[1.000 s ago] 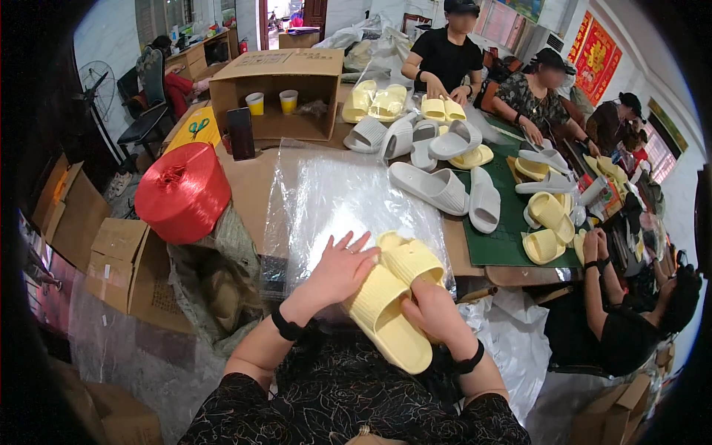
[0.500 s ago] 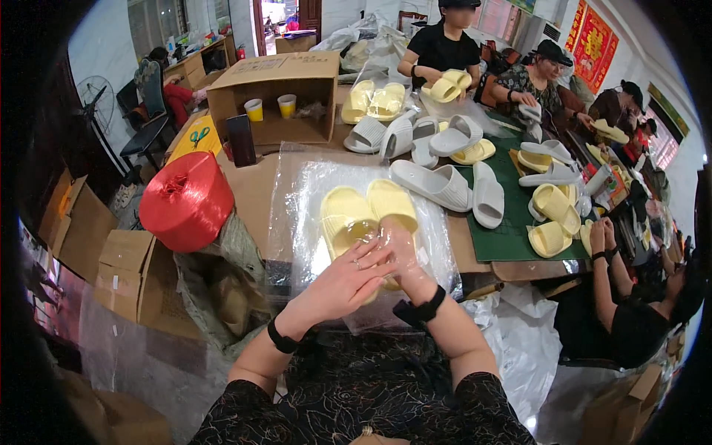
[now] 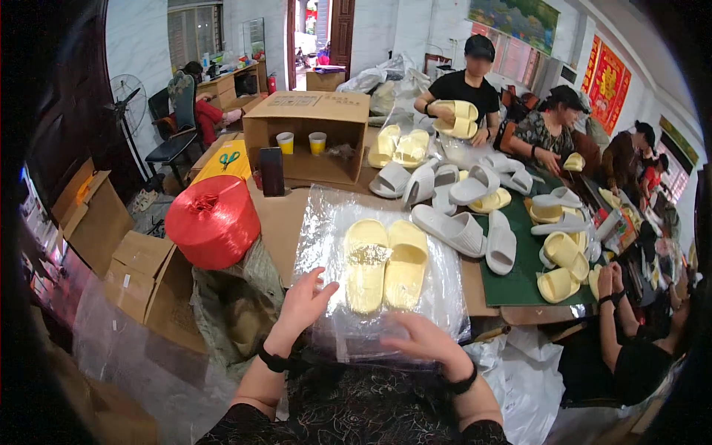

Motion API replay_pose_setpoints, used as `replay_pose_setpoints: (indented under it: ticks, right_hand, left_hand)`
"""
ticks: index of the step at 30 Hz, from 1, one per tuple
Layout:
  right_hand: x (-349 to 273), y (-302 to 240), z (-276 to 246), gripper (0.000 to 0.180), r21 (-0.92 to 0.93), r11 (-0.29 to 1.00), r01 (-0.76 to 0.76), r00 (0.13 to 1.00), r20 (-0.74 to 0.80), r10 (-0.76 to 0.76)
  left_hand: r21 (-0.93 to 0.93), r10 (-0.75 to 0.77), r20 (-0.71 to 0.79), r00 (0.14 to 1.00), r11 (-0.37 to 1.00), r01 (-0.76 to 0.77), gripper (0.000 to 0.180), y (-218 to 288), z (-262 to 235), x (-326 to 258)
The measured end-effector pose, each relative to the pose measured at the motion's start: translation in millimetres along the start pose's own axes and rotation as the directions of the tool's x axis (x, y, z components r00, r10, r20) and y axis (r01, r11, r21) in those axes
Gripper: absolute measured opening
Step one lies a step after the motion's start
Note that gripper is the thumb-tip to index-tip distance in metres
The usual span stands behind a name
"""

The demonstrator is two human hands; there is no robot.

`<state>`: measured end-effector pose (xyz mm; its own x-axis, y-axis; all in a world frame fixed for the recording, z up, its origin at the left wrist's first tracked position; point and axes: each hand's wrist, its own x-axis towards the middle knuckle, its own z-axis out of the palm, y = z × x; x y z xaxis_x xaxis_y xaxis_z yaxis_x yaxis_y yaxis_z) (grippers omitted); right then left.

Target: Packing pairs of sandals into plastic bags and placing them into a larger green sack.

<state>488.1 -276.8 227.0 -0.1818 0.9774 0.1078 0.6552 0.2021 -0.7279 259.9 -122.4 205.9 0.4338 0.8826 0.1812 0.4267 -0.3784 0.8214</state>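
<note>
Head view: pair of pale yellow slippers (image 3: 386, 263) lies side by side, soles down, inside a clear plastic bag (image 3: 326, 245) flat on the brown table (image 3: 278, 222), toes pointing away from the person. Left hand (image 3: 304, 302) at the bag's near-left edge, fingers spread and loosely open, thumb out toward the slippers, touching the plastic; can't tell if it pinches the film or just presses on it. Right hand (image 3: 424, 340) at the bag's near edge, seen partly through the plastic and motion-blurred, fingers pointing left; grip can't be told. Both wrists carry black bands. Left of the bag: big red spool of twine (image 3: 213, 220) and flattened cardboard boxes (image 3: 141, 278). Behind the bag: open cardboard box (image 3: 311, 133) with two cups (image 3: 300, 142). To the right: white and yellow slippers (image 3: 475, 222) scattered over a green mat (image 3: 519, 285); other people are at work along the far and right sides.
</note>
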Motion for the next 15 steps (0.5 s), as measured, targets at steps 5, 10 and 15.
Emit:
replay_pose_setpoints:
  ticks: [5,10,15]
  right_hand:
    - [-30.0,-0.6,-35.7,0.018,0.521,0.837,-0.164,0.860,-0.340,0.380]
    - [10.5,78.3,-49.1,0.039,0.089,0.898,-0.430,0.606,-0.709,0.360]
    - [28.5,103.2,-16.9,0.046,-0.007,0.833,-0.553,0.660,-0.614,0.432]
  left_hand:
    - [0.026,-0.241,0.146,0.959,0.970,0.240,0.059,-0.8,14.7,16.6]
    - [0.034,-0.335,0.189,0.923,0.942,0.335,0.065,-26.8,47.9,40.6]
    - [-0.003,-0.177,0.178,0.968,0.984,0.181,0.064,-21.8,57.2,34.3]
